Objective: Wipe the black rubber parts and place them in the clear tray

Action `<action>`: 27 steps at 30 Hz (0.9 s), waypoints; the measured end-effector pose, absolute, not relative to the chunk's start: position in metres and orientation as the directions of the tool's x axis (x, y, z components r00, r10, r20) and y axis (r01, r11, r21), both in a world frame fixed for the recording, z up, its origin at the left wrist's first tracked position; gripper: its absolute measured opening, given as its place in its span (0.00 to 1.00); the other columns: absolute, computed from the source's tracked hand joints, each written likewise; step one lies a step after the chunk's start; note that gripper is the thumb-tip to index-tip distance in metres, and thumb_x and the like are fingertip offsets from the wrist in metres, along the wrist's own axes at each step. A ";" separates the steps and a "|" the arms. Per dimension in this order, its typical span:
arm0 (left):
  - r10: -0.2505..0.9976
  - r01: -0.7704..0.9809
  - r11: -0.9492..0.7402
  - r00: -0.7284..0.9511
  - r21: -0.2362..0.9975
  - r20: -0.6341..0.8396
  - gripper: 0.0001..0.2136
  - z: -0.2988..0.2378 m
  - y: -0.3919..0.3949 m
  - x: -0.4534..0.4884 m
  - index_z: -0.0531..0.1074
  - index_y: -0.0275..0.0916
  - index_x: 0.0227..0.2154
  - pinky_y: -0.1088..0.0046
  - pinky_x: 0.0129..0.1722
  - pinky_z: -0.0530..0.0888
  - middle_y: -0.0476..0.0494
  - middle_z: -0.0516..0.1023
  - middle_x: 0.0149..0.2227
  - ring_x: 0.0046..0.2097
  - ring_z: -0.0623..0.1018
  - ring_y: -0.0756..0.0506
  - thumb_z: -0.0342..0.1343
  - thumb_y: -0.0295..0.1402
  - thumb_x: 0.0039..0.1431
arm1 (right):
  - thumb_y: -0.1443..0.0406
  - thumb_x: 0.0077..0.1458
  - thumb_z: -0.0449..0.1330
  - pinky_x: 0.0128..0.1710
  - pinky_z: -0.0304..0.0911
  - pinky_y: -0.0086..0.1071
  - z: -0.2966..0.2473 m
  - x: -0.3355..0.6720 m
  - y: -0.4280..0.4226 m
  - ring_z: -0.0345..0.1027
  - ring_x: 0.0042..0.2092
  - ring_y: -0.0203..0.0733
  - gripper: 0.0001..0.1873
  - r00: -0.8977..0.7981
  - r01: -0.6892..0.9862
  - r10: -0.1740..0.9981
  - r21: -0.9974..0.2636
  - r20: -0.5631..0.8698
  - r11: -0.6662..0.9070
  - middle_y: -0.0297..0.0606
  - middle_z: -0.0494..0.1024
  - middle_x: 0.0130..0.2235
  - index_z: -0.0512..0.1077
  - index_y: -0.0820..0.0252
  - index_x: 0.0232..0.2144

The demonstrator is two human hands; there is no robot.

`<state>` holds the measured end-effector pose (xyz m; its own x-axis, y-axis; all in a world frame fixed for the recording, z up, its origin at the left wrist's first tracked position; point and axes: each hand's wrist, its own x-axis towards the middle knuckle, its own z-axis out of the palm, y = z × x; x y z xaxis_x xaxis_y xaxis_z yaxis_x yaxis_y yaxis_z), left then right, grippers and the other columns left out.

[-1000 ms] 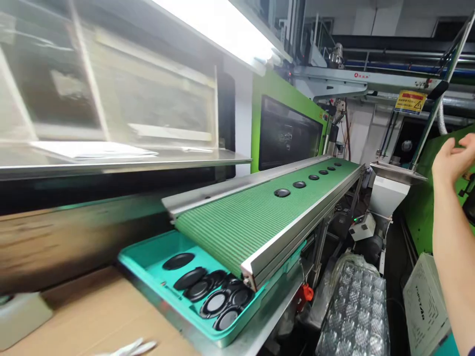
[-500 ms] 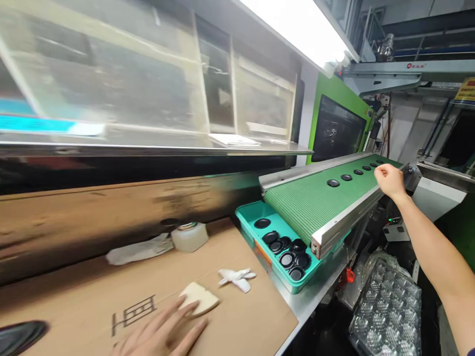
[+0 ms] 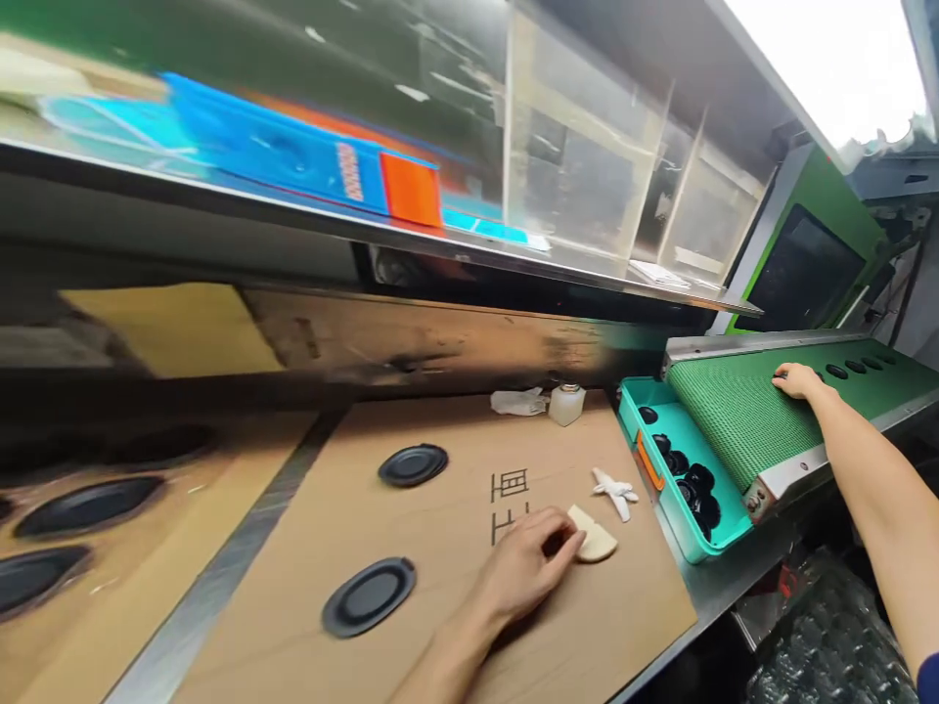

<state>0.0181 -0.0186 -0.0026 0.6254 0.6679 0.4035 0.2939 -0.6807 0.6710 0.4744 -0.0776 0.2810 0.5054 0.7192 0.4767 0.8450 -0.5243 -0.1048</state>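
Observation:
My left hand (image 3: 524, 567) rests on the cardboard-covered bench (image 3: 455, 587), its fingers curled round the edge of a pale cream pad (image 3: 596, 541). My right hand (image 3: 798, 379) reaches out onto the green conveyor belt (image 3: 740, 416) and closes over a black round part, which it mostly hides. More black round parts (image 3: 855, 367) ride further up the belt. A teal tray (image 3: 682, 469) under the belt's end holds several black parts. Two black oval lids (image 3: 413, 464) (image 3: 369, 595) lie on the cardboard.
A small white bottle (image 3: 566, 403) and a crumpled white cloth (image 3: 517, 401) stand at the back of the bench. A white twisted scrap (image 3: 614, 489) lies near the tray. A steel shelf (image 3: 381, 235) overhangs with a blue-and-orange box (image 3: 293, 171). More black lids (image 3: 88, 504) lie at left.
The view has swung left, revealing more bench and lids. My right hand moved down the belt onto a black part. My left hand curled its fingers onto the cream pad.

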 end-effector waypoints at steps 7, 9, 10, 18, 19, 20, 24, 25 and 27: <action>0.784 0.176 -0.604 0.304 0.777 0.541 0.20 0.006 -0.024 0.022 0.66 0.41 0.57 0.62 0.48 0.75 0.38 0.73 0.51 0.44 0.76 0.44 0.54 0.42 0.65 | 0.48 0.53 0.66 0.40 0.66 0.37 0.288 0.365 -0.076 0.72 0.36 0.42 0.29 0.455 0.854 0.785 -0.455 0.419 -0.252 0.41 0.81 0.40 0.72 0.56 0.52; 0.758 0.139 -0.650 0.182 0.747 0.626 0.28 0.008 -0.024 0.021 0.58 0.43 0.64 0.60 0.52 0.74 0.34 0.68 0.57 0.49 0.76 0.43 0.56 0.43 0.64 | 0.48 0.52 0.67 0.38 0.66 0.34 0.265 0.297 -0.082 0.73 0.37 0.41 0.29 0.292 0.802 0.892 -0.596 0.345 -0.032 0.39 0.81 0.40 0.72 0.55 0.51; 0.722 0.115 -0.691 0.148 0.713 0.676 0.31 0.008 -0.025 0.021 0.53 0.45 0.67 0.58 0.53 0.73 0.33 0.65 0.61 0.52 0.75 0.42 0.55 0.44 0.64 | 0.48 0.51 0.68 0.37 0.66 0.33 0.248 0.264 -0.086 0.72 0.36 0.40 0.28 0.228 0.740 0.930 -0.672 0.289 0.027 0.39 0.80 0.39 0.72 0.56 0.49; 0.621 0.007 -0.779 0.144 0.627 0.770 0.31 0.002 -0.019 0.014 0.56 0.43 0.68 0.53 0.60 0.67 0.30 0.64 0.64 0.63 0.68 0.36 0.41 0.54 0.69 | 0.46 0.49 0.67 0.33 0.66 0.30 0.088 0.119 -0.067 0.69 0.33 0.37 0.23 0.047 0.095 0.981 -0.977 -0.189 -0.193 0.32 0.74 0.31 0.69 0.57 0.33; 0.655 -0.001 -0.749 0.148 0.662 0.741 0.29 0.003 -0.018 0.013 0.62 0.42 0.65 0.54 0.59 0.68 0.30 0.68 0.61 0.61 0.70 0.37 0.42 0.53 0.69 | 0.44 0.53 0.64 0.33 0.67 0.31 0.081 0.114 -0.064 0.69 0.34 0.37 0.23 0.005 0.015 0.980 -0.980 -0.197 -0.197 0.33 0.74 0.32 0.69 0.57 0.33; 0.696 -0.013 -0.711 0.139 0.704 0.705 0.27 0.005 -0.017 0.012 0.67 0.40 0.60 0.56 0.59 0.69 0.32 0.72 0.57 0.59 0.72 0.37 0.43 0.53 0.68 | 0.43 0.56 0.59 0.35 0.68 0.32 0.078 0.111 -0.062 0.70 0.36 0.39 0.23 -0.034 -0.038 0.981 -0.980 -0.192 -0.193 0.35 0.75 0.33 0.70 0.56 0.34; 0.929 -0.287 -0.350 0.014 0.892 0.369 0.22 0.016 -0.012 0.011 0.72 0.41 0.50 0.63 0.49 0.75 0.36 0.77 0.48 0.46 0.79 0.42 0.51 0.53 0.66 | 0.46 0.67 0.45 0.45 0.69 0.41 0.081 0.119 -0.069 0.73 0.46 0.46 0.26 -0.133 0.231 0.987 -0.971 -0.087 -0.054 0.41 0.79 0.42 0.75 0.55 0.44; 0.976 -0.430 -0.195 0.007 0.882 0.220 0.21 0.020 -0.009 0.011 0.71 0.41 0.49 0.65 0.45 0.76 0.37 0.78 0.46 0.43 0.80 0.43 0.50 0.53 0.66 | 0.48 0.67 0.46 0.50 0.67 0.44 0.080 0.125 -0.074 0.72 0.50 0.48 0.24 -0.115 0.412 0.993 -0.911 -0.028 0.022 0.41 0.79 0.45 0.75 0.53 0.46; 0.993 -0.699 0.115 0.095 0.706 -0.068 0.21 0.026 -0.002 0.006 0.70 0.38 0.42 0.68 0.37 0.77 0.35 0.79 0.44 0.38 0.81 0.44 0.46 0.52 0.68 | 0.53 0.65 0.54 0.58 0.60 0.50 0.073 0.140 -0.084 0.67 0.57 0.53 0.18 -0.046 0.768 0.992 -0.631 0.118 0.111 0.43 0.77 0.53 0.76 0.52 0.49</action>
